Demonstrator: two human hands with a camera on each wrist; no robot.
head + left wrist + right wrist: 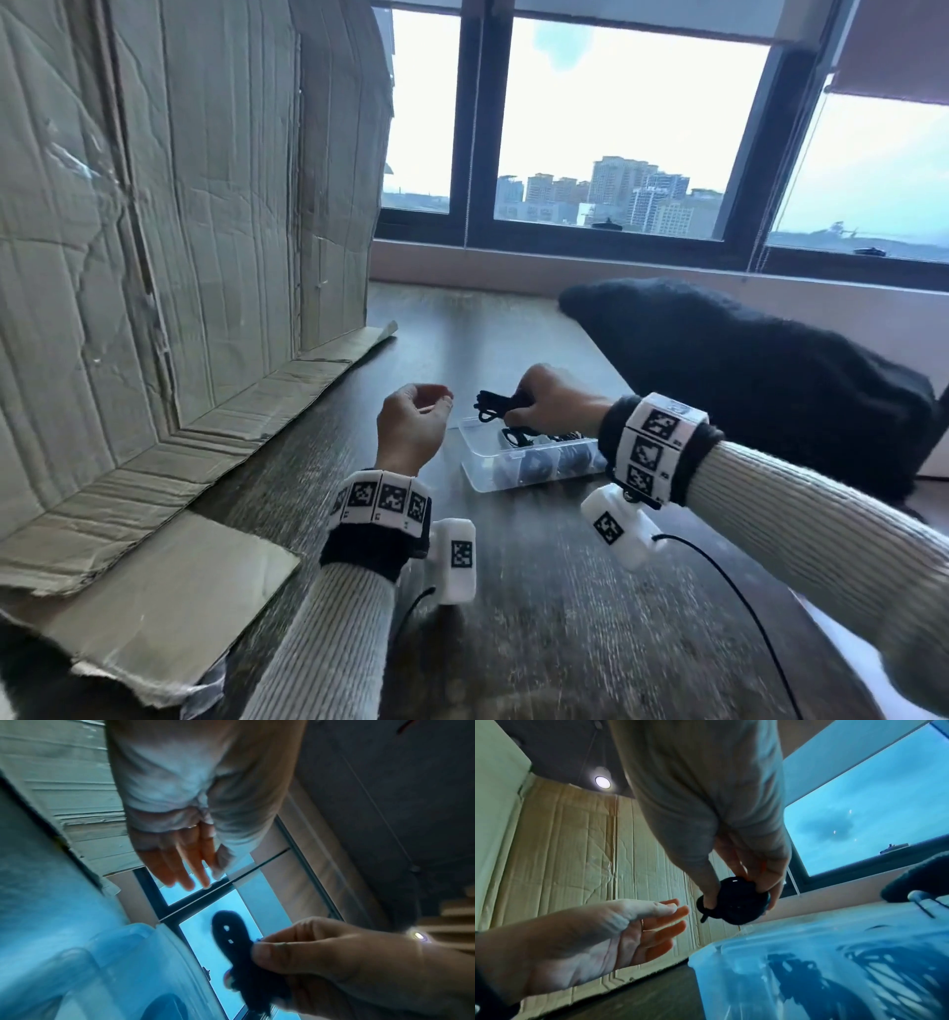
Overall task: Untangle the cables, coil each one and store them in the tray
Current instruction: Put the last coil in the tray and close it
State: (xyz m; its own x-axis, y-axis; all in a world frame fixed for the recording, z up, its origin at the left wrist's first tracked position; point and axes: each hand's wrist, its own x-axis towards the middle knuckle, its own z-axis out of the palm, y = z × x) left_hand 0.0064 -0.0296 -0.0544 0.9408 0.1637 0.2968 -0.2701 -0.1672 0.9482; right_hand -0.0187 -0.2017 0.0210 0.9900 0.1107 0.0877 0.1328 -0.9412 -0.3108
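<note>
In the head view my right hand [524, 406] grips a coiled black cable [490, 406] just above the far end of a clear plastic tray [470, 452]. Several black coiled cables lie inside the tray. My left hand [436, 403] hovers to the left of the tray, palm up, fingers relaxed and holding nothing. The right wrist view shows the right hand's fingers and thumb wrapped round the black coil [734, 900], with the open left hand [675, 914] beside it and the tray [731, 949] below. In the left wrist view the coil [236, 941] is pinched by the right hand [259, 947].
A large creased cardboard sheet [179, 231] stands along the left and folds onto the dark wooden table [539, 591]. A black cloth bundle [744, 380] lies at the right, close behind the tray. Windows run along the back.
</note>
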